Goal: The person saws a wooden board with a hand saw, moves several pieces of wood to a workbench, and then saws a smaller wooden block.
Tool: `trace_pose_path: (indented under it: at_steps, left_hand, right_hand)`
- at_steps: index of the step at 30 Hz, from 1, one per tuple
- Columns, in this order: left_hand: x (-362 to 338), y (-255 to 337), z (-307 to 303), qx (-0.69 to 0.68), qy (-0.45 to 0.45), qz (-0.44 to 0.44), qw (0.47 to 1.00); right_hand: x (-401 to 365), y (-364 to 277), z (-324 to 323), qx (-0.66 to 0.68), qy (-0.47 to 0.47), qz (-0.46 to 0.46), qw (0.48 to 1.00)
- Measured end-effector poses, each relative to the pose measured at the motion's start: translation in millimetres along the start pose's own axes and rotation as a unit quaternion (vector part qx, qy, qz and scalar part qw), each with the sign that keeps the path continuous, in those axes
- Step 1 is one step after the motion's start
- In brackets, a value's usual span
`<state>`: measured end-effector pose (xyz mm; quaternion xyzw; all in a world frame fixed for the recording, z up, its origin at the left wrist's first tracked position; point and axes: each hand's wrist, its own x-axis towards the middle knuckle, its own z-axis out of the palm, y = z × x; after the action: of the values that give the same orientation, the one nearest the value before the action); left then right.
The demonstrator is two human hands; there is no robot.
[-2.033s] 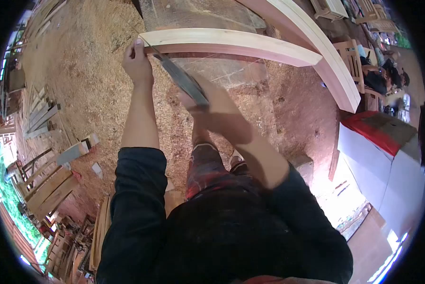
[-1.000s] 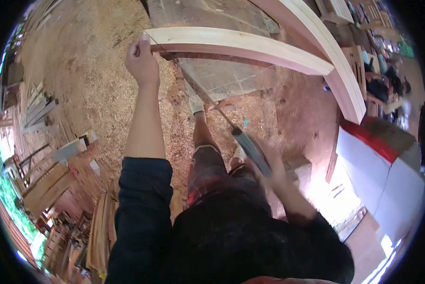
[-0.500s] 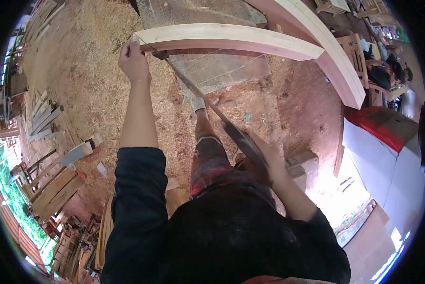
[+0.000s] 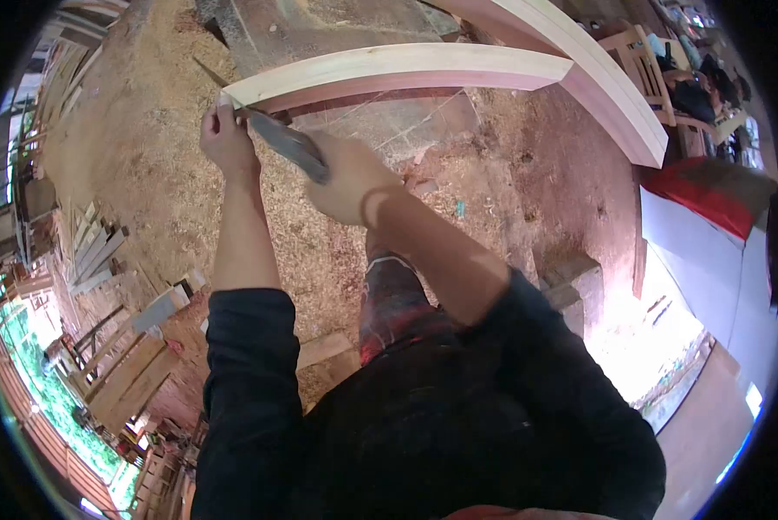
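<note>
By the beam (image 4: 398,66), left hand (image 4: 229,143) seemingly curled.

tool (image 4: 292,147) partly hidden, right beam (image 4: 595,68) cropped

Bowed wooden beam (image 4: 389,62), pale smooth top face, pinkish side, lying crosswise, convex edge facing forward, saw (image 4: 289,147) at its left end, dark elongated handle, slanting forward-left, narrow blade partly hidden, tip projecting past beam, depth of cut unclear
</note>
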<state>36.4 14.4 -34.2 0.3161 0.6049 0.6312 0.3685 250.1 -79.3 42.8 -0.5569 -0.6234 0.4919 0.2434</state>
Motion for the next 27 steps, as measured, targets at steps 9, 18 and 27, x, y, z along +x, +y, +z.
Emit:
trace_pose_path:
  at_steps: [9,18,27]
  left_hand:
    - [-2.3,-12.9,8.8,0.046,0.072,0.052,0.995]
    - [9.2,-19.2,3.0,-0.01,0.035,0.047,0.998]
    - [7.4,-25.7,-5.1,0.069,0.054,0.054,0.995]
  right_hand:
    - [-247.3,58.3,-102.4,-0.079,-0.026,0.006,0.996]
    - [51.7,-48.4,5.2,-0.017,-0.02,0.0,1.0]
    - [-187.8,47.6,-71.7,0.029,-0.052,0.068,0.996]
